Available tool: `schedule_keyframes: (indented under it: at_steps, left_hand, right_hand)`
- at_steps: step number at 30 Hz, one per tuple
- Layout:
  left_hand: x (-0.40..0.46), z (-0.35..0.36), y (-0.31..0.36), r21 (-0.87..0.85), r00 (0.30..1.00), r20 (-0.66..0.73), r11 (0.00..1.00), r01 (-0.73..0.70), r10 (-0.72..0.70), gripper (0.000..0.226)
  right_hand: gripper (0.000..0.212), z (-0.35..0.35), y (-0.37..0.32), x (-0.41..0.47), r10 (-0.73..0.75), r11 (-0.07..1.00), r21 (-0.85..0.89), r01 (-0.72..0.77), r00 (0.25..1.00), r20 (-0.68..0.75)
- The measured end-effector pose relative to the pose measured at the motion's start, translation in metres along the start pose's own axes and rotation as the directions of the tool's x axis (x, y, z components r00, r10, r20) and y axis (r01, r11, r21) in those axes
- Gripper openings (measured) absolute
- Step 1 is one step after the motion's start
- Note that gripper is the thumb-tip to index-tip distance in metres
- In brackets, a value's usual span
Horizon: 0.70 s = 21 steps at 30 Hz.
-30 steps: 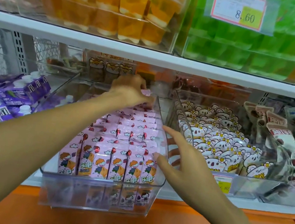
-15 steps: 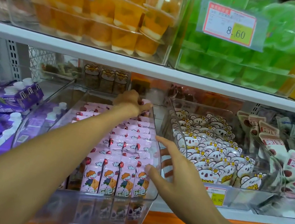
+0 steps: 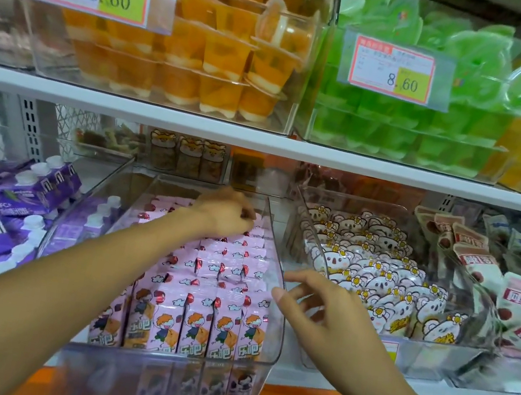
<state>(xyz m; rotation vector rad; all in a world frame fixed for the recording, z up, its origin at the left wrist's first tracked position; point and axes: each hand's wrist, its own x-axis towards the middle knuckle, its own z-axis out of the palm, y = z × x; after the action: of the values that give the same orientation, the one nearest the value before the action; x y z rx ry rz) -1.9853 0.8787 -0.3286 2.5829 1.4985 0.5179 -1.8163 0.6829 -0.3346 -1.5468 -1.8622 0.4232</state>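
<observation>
- While the left hand reached to the back of the clear bin, its fingers curled on the rearmost pink packets; step judged: tidying the back rows.
- Right hand spread wide, thumb at the bin's right wall; contact unclear.
- Next move likely needs that wall steadied.
- Little headroom under the upper shelf; koala bin just beside.

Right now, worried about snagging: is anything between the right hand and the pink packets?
Only the clear bin's right wall, between the right hand and the pink packets; the left hand holds some at the back.
</observation>
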Motion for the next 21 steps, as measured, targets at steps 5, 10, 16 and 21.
schedule_keyframes:
  at_steps: [5,10,16,21]
  left_hand:
    - [0.002,0.002,0.008,-0.158,0.989,0.038,0.977,0.144,-0.14,0.023]
    - [0.002,-0.005,0.017,-0.372,0.964,-0.114,0.91,0.183,-0.241,0.009]
    - [-0.033,-0.034,0.036,-0.766,0.835,-0.291,0.637,0.089,-0.466,0.023]
    - [-0.108,-0.053,0.049,-0.922,0.761,-0.332,0.364,-0.136,-0.558,0.007]
  right_hand:
    - [0.037,0.003,-0.003,-0.003,0.029,1.0,-0.009,-0.029,0.999,-0.02]
    - [0.031,0.004,-0.007,-0.002,0.03,0.999,-0.012,-0.03,0.998,-0.057]
    - [0.006,0.003,-0.015,0.002,-0.028,0.999,-0.024,0.023,0.977,-0.212]
    - [0.014,0.01,-0.043,0.004,-0.152,0.985,0.03,0.172,0.929,-0.336]
